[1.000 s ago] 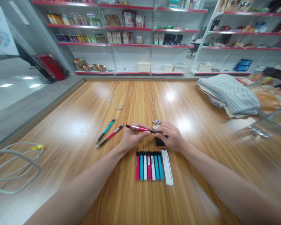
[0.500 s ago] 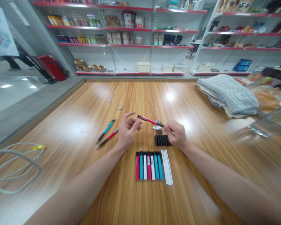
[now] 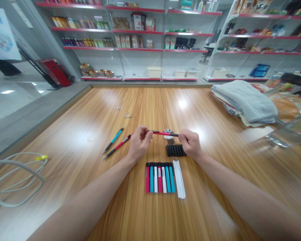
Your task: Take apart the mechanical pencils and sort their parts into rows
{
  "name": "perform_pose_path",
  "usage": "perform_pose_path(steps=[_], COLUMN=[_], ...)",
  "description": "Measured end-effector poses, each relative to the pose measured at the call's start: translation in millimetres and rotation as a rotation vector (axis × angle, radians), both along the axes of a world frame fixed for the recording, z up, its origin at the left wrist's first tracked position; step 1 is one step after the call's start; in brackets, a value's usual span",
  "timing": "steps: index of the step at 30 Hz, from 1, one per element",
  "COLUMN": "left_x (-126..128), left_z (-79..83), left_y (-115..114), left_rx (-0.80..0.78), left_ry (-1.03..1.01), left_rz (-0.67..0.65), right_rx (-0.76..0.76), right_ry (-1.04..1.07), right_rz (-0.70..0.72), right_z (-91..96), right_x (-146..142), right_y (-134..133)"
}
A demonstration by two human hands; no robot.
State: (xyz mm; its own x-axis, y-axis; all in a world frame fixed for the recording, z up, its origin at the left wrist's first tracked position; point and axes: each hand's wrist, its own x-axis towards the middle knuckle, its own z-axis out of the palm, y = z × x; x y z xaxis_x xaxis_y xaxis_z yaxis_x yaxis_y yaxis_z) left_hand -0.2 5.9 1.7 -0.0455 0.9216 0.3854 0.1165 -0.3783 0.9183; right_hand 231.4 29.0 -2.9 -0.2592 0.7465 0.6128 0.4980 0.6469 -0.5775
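Observation:
A red ballpoint pen (image 3: 163, 133) with black ends is held level above the table between both hands. My left hand (image 3: 140, 140) pinches its clip end, and my right hand (image 3: 190, 142) grips its black grip end. Left of my left hand lie a blue pen (image 3: 114, 139) and another red pen (image 3: 119, 146). Below the hands, a row of red, blue and white pen barrels (image 3: 160, 179) lies beside white refills (image 3: 180, 179). Near my right hand are black rubber grips (image 3: 174, 150), small springs (image 3: 170, 141) and a cluster of small white-and-dark parts (image 3: 168, 133).
A thin ring (image 3: 128, 115) and a tiny metallic piece (image 3: 118, 108) lie farther back on the wooden table (image 3: 90, 201). A coiled cable (image 3: 17, 180) is at left. Folded cloth (image 3: 245, 100) and a clear container (image 3: 291, 129) stand at right. Stocked shelves (image 3: 137, 31) rise behind.
My left hand has closed on the clip end of the red pen, which it was only near before. The pen has turned from slanted to nearly level.

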Motion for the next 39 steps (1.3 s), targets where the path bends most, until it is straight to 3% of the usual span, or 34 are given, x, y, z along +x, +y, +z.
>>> perform_pose_path(steps=[15, 20, 23, 30, 39], left_x=[-5, -2, -1, -2, -3], left_z=[0.3, -0.1, -2.0, -9.3, -1.5], left_y=[6, 5, 4, 8, 5], left_rx=[-0.057, -0.034, -0.024, -0.027, -0.005], left_ry=[0.047, -0.063, -0.028, -0.023, 0.224], left_rz=[0.033, -0.01, -0.046, -0.003, 0.119], right_rx=[0.0, -0.092, -0.168, -0.244, -0.228], right_ry=[-0.02, 0.093, 0.166, 0.194, 0.168], right_rz=[-0.002, -0.021, -0.026, 0.0, 0.009], right_z=[1.8, -1.5, -3.1, -1.4, -4.2], right_x=[-1, -1, 0, -2, 0], right_y=[0, 1, 3, 4, 5])
